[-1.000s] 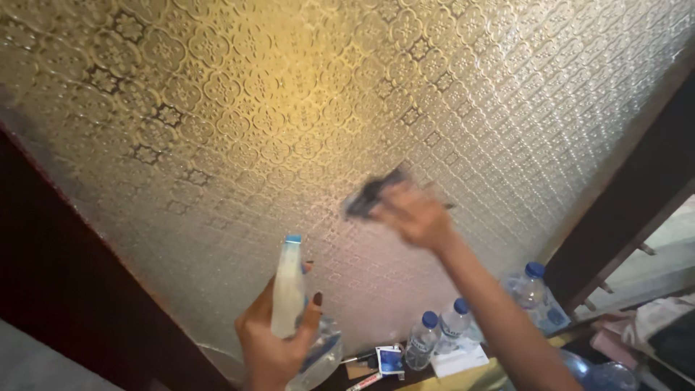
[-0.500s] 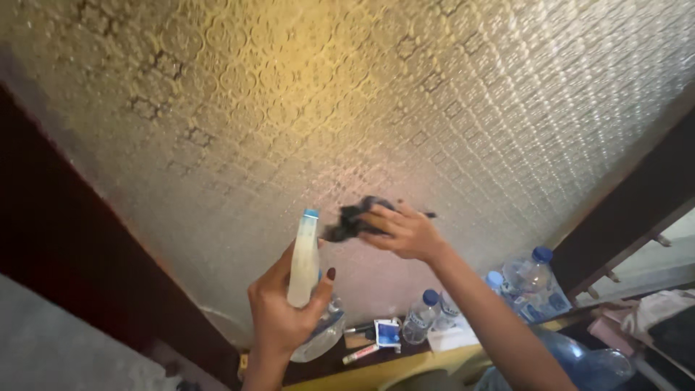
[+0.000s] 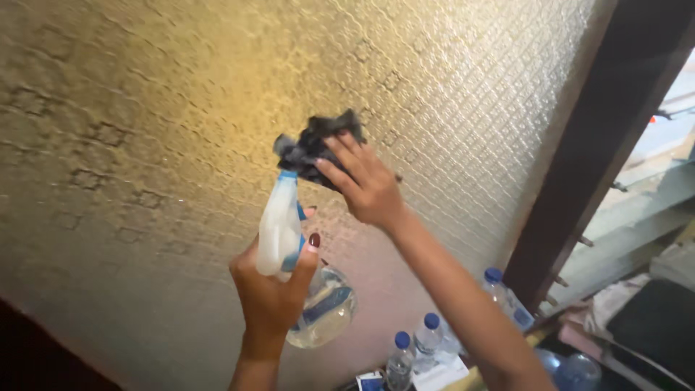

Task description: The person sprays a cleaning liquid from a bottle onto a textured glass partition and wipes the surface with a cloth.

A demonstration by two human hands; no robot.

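The left hand [image 3: 271, 289] grips a spray bottle [image 3: 279, 232], fingers closed around it, while the right hand [image 3: 365, 185] clutches a dark cloth [image 3: 311, 148] against its nozzle, before patterned glass [image 3: 145, 108].

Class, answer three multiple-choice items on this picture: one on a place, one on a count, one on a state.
1. Where is the dark cloth?
A at the spray bottle's nozzle
B on the floor
C on a blue-capped bottle

2. How many blue-capped bottles stand below the patterned glass?
A one
B three
C six

3. The spray bottle is
A lying flat
B held upright
C upside down

Key: 1 A, right hand presses the cloth there; 2 B, three caps show; 3 B, left hand grips it, nozzle on top.
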